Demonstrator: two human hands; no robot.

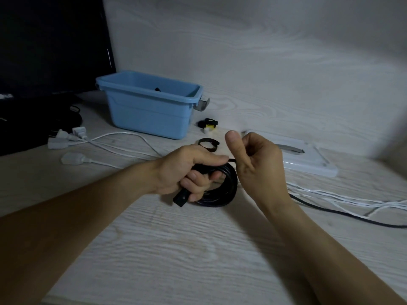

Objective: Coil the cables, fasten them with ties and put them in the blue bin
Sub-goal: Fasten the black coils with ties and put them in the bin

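Coiling is the step in hand: the left hand [189,170] grips the black cable coil [222,190] just above the counter [176,249], while the right hand [256,164], fingers curled, appears to pinch the cable's running end. The next move likely calls for drawing in the black tail trailing right. Count, left to right: three white plugs [66,139], one blue bin [149,106], two loose ties [208,144], one white lid [308,159].

Item count: 1 blue bin [149,111], upper left of centre. 1 black cable coil [220,190], centre frame. 2 loose ties: 1 black loop [208,143], 1 black-and-yellow [208,125]. 3 white plugs [68,137], left. 2 hands [189,170].
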